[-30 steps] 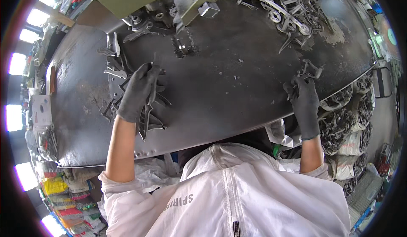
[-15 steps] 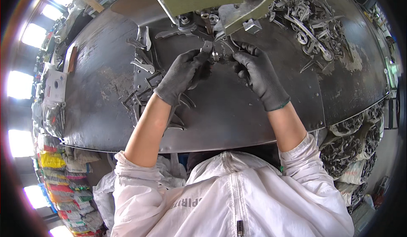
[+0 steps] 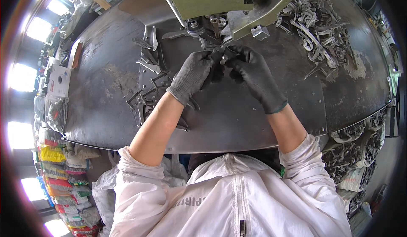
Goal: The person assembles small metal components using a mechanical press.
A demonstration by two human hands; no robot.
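Observation:
Both my hands wear dark grey gloves and meet just below the tool end of a green machine (image 3: 203, 1). My left hand (image 3: 191, 75) is closed on a flat grey metal lever piece, mostly covered by the fingers now. My right hand (image 3: 256, 73) pinches a thin curved metal part, largely hidden behind its fingers and thumb. A small bright metal tip (image 3: 223, 60) shows between the two hands. Whether the two pieces touch is hidden. Left of my left hand lie several loose metal levers (image 3: 148, 65), spread in a column down the table.
A heap of grey metal parts (image 3: 316, 33) lies at the far right of the dark steel table (image 3: 237, 122). The machine's arm overhangs the far middle, with a small metal block (image 3: 260, 33) beside it. Filled sacks (image 3: 53, 154) are stacked at the lower left.
My hands have come closer together, the left moving right and the right slightly left. The pieces they held apart are now mostly covered by the gloves. The whole view has shifted slightly.

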